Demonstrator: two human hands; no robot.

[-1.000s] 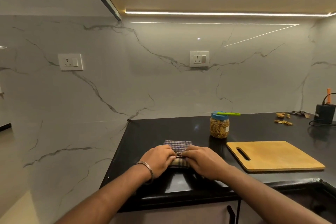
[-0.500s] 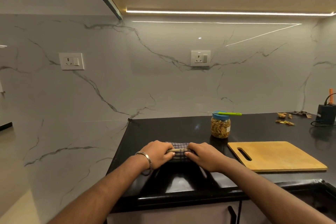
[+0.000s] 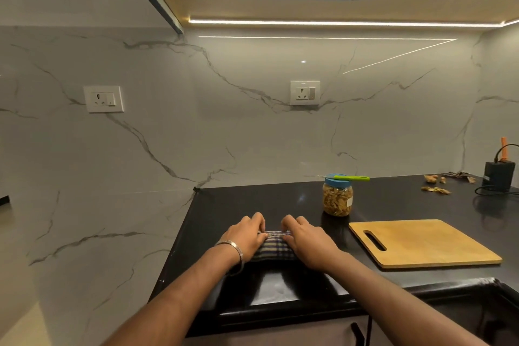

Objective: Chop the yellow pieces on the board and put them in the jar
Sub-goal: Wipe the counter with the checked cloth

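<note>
Head view, the only one we have. The wooden board (image 3: 424, 243) lies bare at right of centre on the black table (image 3: 252, 199), with no yellow pieces on it. Just above and left of it stands the jar (image 3: 337, 196), blue lid on, packed with yellow chopped bits nearly to the top. A green-handled knife (image 3: 348, 177) rests across that lid. So my read: the chopping and filling look done, and this is tidy-up. A few yellowish scraps (image 3: 435, 189) sit far off at the right edge, beside a black box with a cable (image 3: 498, 177); whether those belong in the jar, I cannot tell.

Down at lower centre, both hands work a checked cloth (image 3: 273, 247). The left hand (image 3: 247, 236), with its metal bangle (image 3: 234, 247), has fingers curled over the cloth's far edge; its grip is closed on the fabric. The right hand (image 3: 304, 239) mirrors it, fingertips tucked onto the same edge, holding the cloth too. The two sets of fingers nearly meet over the top fold.

Against the earlier frames: a second back the cloth reached further toward the wall, a flap showing beyond the knuckles. Now that flap is gone under the fingers and the bundle shows nearer the table's front edge, so it is being folded or rolled. Jar, knife and board have not moved.
</note>
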